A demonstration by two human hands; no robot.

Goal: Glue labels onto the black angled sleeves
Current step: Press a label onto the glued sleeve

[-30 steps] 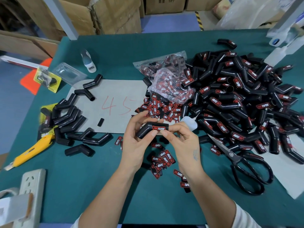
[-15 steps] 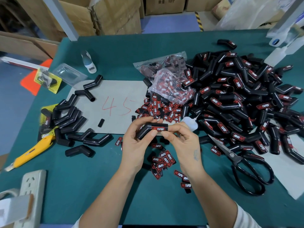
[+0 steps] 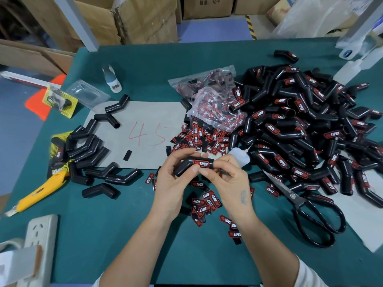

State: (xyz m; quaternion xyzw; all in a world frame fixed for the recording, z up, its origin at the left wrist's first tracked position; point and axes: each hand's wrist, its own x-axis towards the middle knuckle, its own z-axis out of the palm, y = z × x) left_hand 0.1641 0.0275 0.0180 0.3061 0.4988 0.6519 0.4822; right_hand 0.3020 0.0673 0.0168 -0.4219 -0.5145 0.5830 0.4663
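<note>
My left hand (image 3: 174, 181) holds a black angled sleeve (image 3: 187, 165) above the green table, thumb beneath its red and black label (image 3: 201, 163). My right hand (image 3: 230, 179) pinches the sleeve's right end, fingertips at the label's edge. A white glue bottle (image 3: 238, 155) lies just behind my right hand. Loose labels (image 3: 205, 204) lie under my hands, and more labels (image 3: 196, 138) spill from a clear bag (image 3: 213, 104). Unlabelled sleeves (image 3: 87, 150) lie at the left. A big pile of labelled sleeves (image 3: 300, 129) fills the right.
Black scissors (image 3: 310, 210) lie at the right front. A yellow utility knife (image 3: 39, 190) and a white power strip (image 3: 39, 241) sit at the left front. A grey sheet (image 3: 145, 112) marked 45 lies in the middle. Cardboard boxes (image 3: 134, 19) stand behind the table.
The sleeve stays between both hands; my fingers have shifted slightly along the label. Nothing else on the table has moved.
</note>
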